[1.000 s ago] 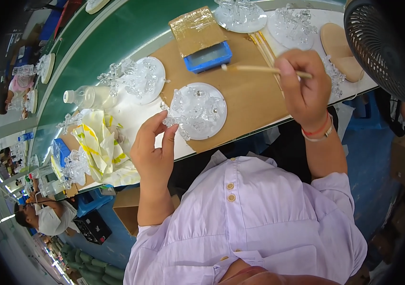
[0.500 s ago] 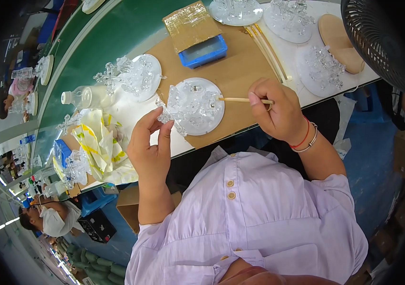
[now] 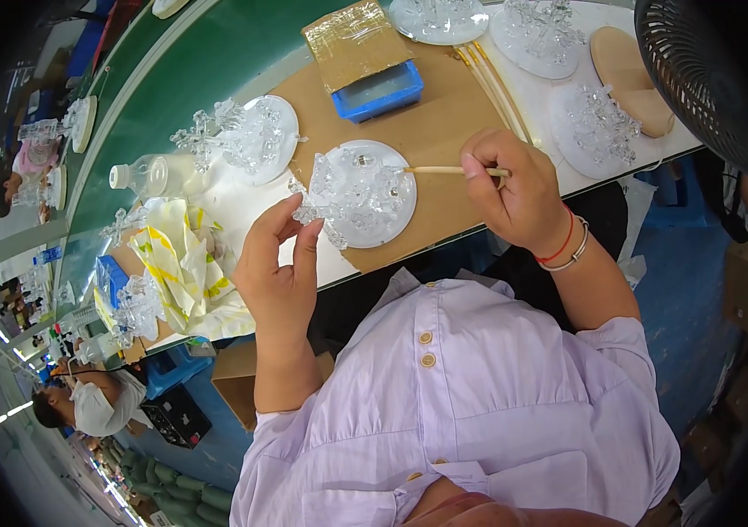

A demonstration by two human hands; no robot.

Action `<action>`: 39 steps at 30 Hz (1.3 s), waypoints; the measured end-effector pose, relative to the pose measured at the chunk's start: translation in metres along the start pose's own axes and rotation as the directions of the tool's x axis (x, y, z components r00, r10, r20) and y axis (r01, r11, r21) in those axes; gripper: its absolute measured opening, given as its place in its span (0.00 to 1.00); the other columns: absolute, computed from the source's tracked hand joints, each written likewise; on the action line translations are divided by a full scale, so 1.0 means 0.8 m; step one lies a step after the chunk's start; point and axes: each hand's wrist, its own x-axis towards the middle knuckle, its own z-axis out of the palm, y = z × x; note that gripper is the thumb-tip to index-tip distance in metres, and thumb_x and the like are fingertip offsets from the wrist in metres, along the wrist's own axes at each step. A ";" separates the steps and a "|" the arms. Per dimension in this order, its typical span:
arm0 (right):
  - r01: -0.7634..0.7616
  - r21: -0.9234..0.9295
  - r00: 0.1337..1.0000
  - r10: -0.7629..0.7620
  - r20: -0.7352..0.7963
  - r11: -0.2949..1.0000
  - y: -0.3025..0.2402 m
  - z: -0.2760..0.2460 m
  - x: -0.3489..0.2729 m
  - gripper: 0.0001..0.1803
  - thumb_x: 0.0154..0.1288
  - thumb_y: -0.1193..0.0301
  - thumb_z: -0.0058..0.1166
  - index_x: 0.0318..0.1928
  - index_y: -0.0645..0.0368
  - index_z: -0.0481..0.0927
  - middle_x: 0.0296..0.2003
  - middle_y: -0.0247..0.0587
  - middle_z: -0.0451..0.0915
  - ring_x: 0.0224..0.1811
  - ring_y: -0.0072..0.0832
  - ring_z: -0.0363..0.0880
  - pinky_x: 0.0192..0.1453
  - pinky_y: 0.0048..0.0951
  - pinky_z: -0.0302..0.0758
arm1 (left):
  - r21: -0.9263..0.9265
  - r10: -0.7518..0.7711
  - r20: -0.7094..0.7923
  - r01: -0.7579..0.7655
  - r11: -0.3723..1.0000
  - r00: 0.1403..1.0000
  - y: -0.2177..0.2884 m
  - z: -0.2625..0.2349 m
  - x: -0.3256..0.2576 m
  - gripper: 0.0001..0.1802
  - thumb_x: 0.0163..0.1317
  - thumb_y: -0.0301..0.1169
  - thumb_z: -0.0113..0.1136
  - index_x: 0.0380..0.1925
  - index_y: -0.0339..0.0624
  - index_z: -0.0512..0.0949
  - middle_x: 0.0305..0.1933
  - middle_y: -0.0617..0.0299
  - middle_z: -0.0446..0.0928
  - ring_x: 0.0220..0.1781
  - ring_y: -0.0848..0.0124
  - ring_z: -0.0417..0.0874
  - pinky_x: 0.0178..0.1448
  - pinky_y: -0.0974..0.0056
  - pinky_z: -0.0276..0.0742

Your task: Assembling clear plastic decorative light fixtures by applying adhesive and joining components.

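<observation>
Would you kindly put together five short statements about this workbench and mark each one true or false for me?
1. The right hand holds a thin wooden stick. True.
2. The red wristband is on the person's left wrist. False: the red wristband is on the right wrist.
3. The left hand has its fingertips on the left part of the clear ornament. True.
4. The clear bottle is to the right of the clear ornament. False: the bottle is to its left.
5. The fan is bright yellow. False: the fan is black.
</observation>
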 end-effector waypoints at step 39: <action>-0.110 -0.021 0.990 0.108 -0.094 0.994 -0.026 -0.044 -0.058 0.02 0.69 0.80 0.46 0.38 0.63 0.67 0.27 0.44 0.78 0.24 0.20 0.72 0.29 0.20 0.69 | 0.061 0.184 -0.006 -0.183 0.981 0.983 0.019 0.022 0.002 0.16 0.50 0.25 0.73 0.39 0.36 0.79 0.34 0.57 0.82 0.30 0.70 0.84 0.34 0.70 0.78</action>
